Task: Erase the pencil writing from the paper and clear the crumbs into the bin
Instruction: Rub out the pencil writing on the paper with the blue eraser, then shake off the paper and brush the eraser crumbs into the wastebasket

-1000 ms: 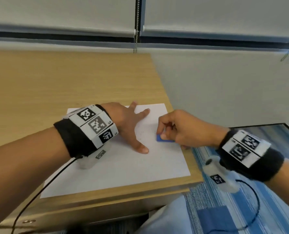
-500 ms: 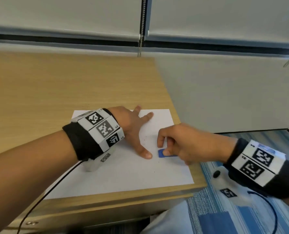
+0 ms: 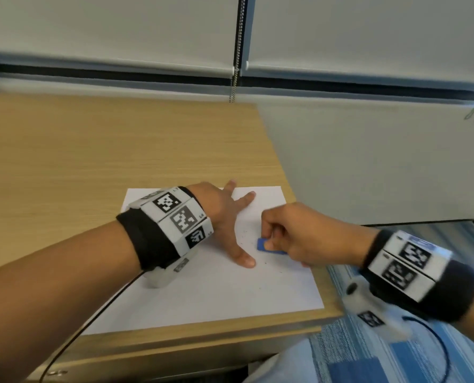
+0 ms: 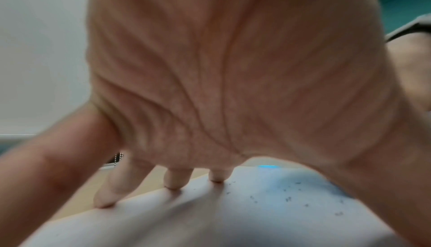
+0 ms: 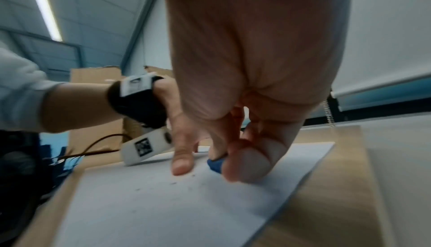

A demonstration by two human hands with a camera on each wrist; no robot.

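A white sheet of paper (image 3: pixel 216 297) lies at the near right corner of the wooden desk (image 3: pixel 92 150). My left hand (image 3: pixel 224 214) lies flat on the sheet with fingers spread, pressing it down. My right hand (image 3: pixel 288 233) pinches a small blue eraser (image 3: pixel 262 244) against the paper just right of the left thumb. Dark eraser crumbs (image 3: pixel 244 239) are scattered between the two hands. The left wrist view shows my spread fingertips (image 4: pixel 173 181) on the paper (image 4: pixel 210 223) and crumbs (image 4: pixel 289 198). In the right wrist view the eraser (image 5: pixel 215 164) sits under my fingers. No pencil writing is legible.
The desk's right edge (image 3: pixel 299 217) runs close beside the paper, with a grey wall and blue striped carpet (image 3: pixel 396 355) beyond it. A blind's bead chain (image 3: pixel 234 64) hangs at the back. No bin is in view. Cardboard boxes (image 5: pixel 93 77) stand behind my left arm.
My right hand has slid the eraser a little nearer to me and rightward across the paper. More crumbs lie around it. The left hand has stayed pressing the sheet.
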